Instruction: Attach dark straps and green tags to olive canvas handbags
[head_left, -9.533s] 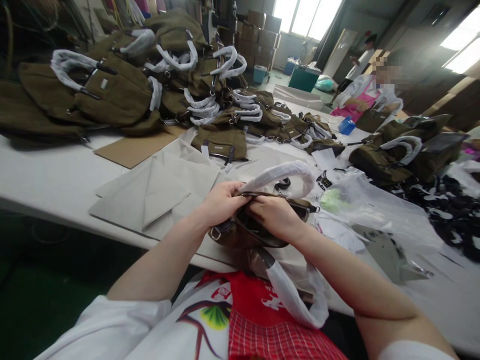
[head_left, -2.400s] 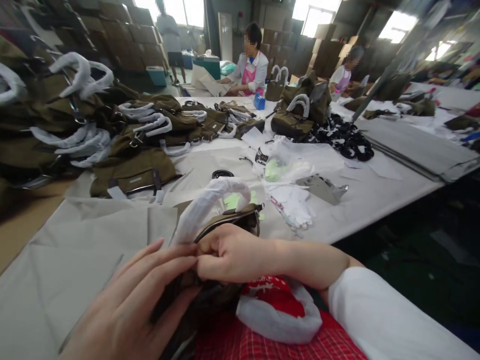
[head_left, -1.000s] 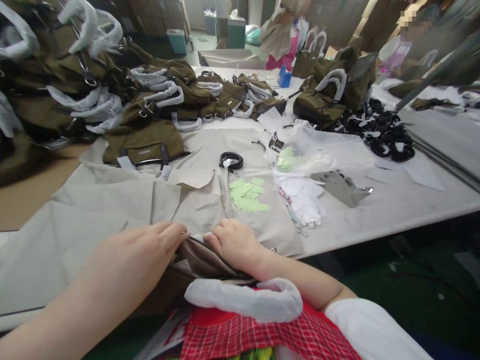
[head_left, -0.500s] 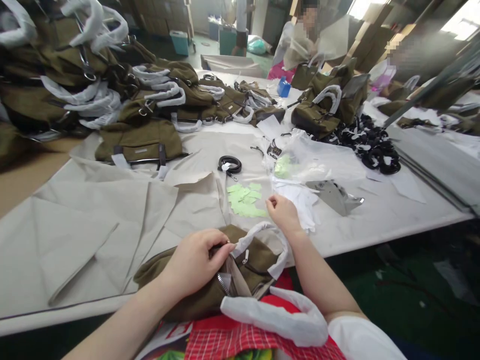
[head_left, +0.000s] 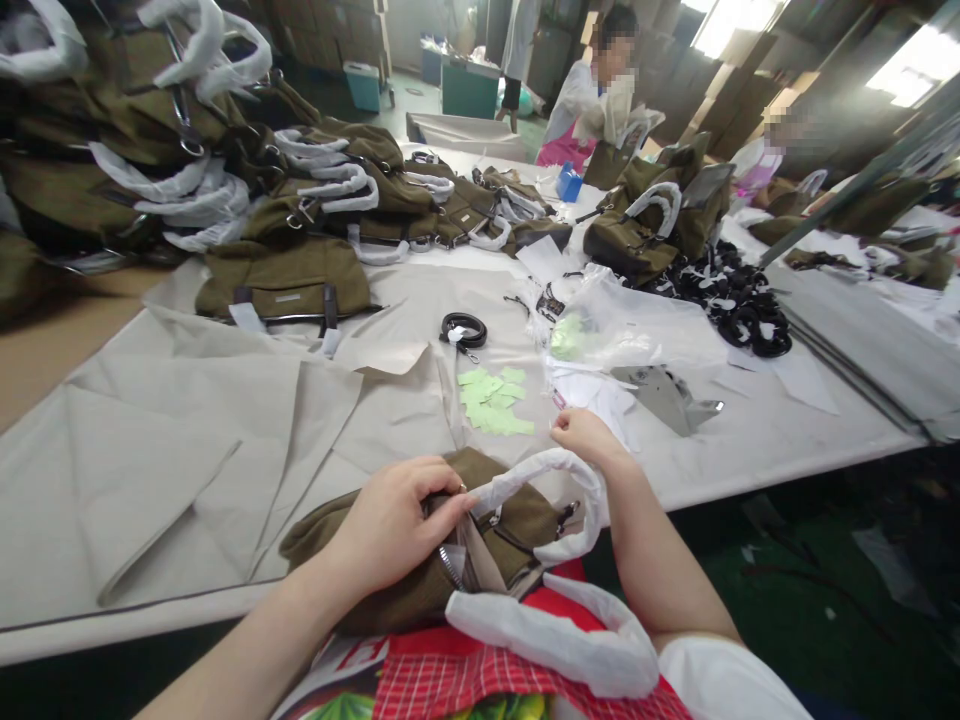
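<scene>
An olive-green handbag [head_left: 322, 527] with paper-wrapped white handles lies tilted at the table's front edge, against my body. Its zipped mouth is partly open and shows a pale lining. My left hand [head_left: 401, 515] is closed on the edge of that opening, thumb and fingers pinching beside the wrapped handle [head_left: 581, 530]. Above the table my right hand [head_left: 589, 437] has its fingertips pressed together, beside a pile of white paper slips [head_left: 600, 393]; anything between them is too small to make out. Light green paper slips [head_left: 495, 400] lie just left of it.
A coiled black strap [head_left: 465, 330] lies behind the green slips. Olive bags [head_left: 285, 280] are heaped at the left and back. At right are a clear plastic bag [head_left: 645, 320], a grey metal piece [head_left: 667, 397] and black coiled straps [head_left: 750, 310]. Other people stand beyond the table.
My right hand has moved slightly right and down, nearer the white slips. The near bag's upper handle stands rounder and farther right. My left hand keeps its grip.
</scene>
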